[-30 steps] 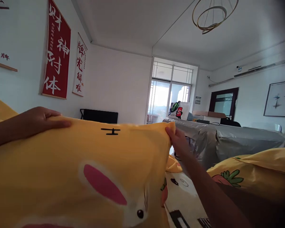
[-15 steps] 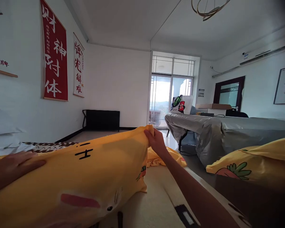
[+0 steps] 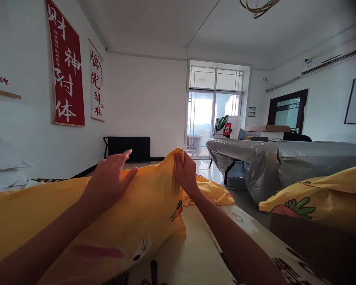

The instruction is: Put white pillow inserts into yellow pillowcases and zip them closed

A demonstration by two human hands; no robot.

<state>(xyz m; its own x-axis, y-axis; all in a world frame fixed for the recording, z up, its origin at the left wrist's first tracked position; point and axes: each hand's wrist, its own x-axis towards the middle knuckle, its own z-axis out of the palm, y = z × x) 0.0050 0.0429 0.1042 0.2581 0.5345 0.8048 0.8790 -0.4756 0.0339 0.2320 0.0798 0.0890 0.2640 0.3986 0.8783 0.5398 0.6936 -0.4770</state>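
Observation:
A yellow pillowcase with a carrot, whiskers and a pink patch printed on it stretches across the lower left. My right hand pinches its upper right corner and holds it raised. In front of the upper edge is my left hand, fingers stretched out and thumb apart, gripping nothing; whether its palm touches the cloth I cannot tell. My left hand and forearm cover part of the print. Behind my right wrist, more yellow cloth lies crumpled on the cream blanket.
At right, another yellow piece with a carrot print bulges up beside a dark surface. Behind it stands a table under a silvery cover, bearing a printed bag and boxes. White pillows are stacked at far left.
My left hand has moved right along the pillowcase, lifting off its face with fingers spread, and now covers the "Hi" lettering. My right hand keeps its corner, slightly higher and further left.

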